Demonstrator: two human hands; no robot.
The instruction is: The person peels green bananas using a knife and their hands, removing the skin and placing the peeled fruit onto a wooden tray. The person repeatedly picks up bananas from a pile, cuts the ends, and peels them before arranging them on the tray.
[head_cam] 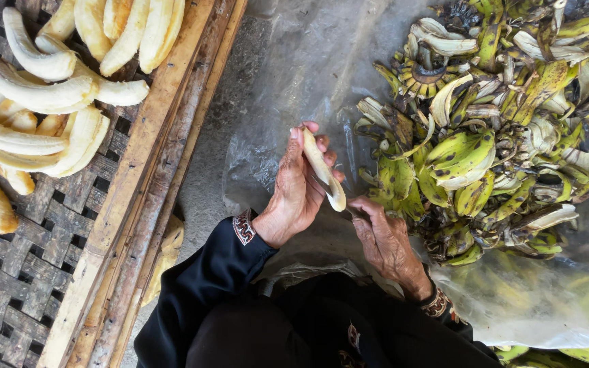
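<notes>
My left hand (294,194) grips a peeled, pale banana (323,169) lengthwise, fingers wrapped round it. My right hand (384,240) sits just below and right of the banana's lower tip, fingertips pinched close to it; whether it holds a small blade or only touches the fruit I cannot tell. Both wrists come out of black sleeves with patterned cuffs. To the right lies a big heap of green and yellow banana peels (492,129) on a clear plastic sheet (294,75).
A woven bamboo tray with a wooden frame (151,170) stands at the left and carries several peeled bananas (42,95). Another pale banana (166,253) shows under the tray's edge. The plastic sheet covers the ground ahead and to the right.
</notes>
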